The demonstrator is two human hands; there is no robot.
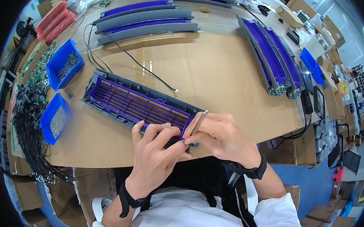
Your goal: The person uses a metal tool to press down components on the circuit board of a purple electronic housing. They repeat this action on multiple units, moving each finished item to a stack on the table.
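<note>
A long grey housing with a purple slatted grille [140,101] lies slantwise on the cardboard sheet in front of me. My left hand [156,149] rests its curled fingers on the near edge of this housing, with thumb and forefinger pinching at its right end. In my right hand [220,135] is a slim metal tool, seemingly tweezers [199,122], with its upper end sticking out above the fingers. Both hands meet at the right end, where a bit of green circuit board [195,144] shows. The tool's tip and whatever it touches are hidden by my fingers.
Two blue bins [66,65] of small parts stand at the left beside bundled black cables [31,124]. Similar grey-purple housings lie at the back [148,22] and at the right [270,56]. A loose black cable [145,68] crosses the cardboard sheet [210,69].
</note>
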